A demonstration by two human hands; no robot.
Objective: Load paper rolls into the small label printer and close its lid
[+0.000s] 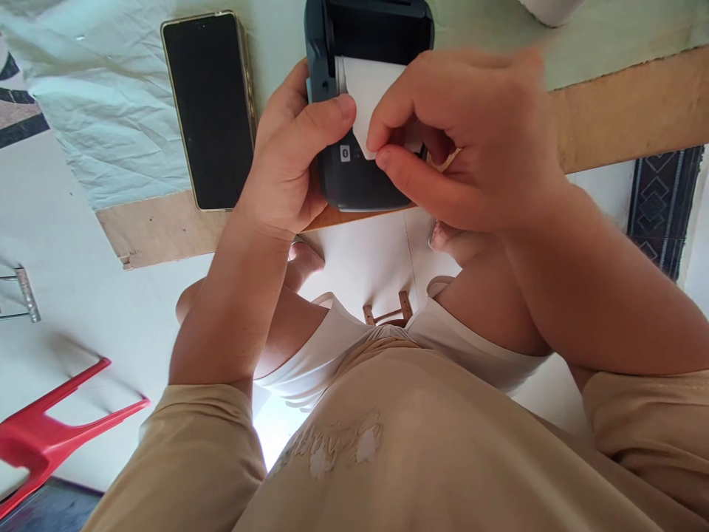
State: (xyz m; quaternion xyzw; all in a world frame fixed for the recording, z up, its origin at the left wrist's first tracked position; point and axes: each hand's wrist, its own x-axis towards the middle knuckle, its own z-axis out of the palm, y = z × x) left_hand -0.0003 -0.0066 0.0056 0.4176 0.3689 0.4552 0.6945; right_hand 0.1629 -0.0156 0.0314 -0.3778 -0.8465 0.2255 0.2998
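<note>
A small dark label printer [360, 181] stands at the near edge of a wooden table [625, 111]. A white paper strip [366, 89] comes out of its slot. My left hand [291, 159] wraps round the printer's left side, with the thumb pressed against the paper's edge. My right hand [470, 137] is above the printer's right part and pinches the lower corner of the white strip between thumb and forefinger.
A black phone [209, 111] lies face up left of the printer on a pale green paper sheet [105, 96]. A red plastic chair [49, 432] stands on the white floor at lower left. A patterned rug [662, 199] shows at right.
</note>
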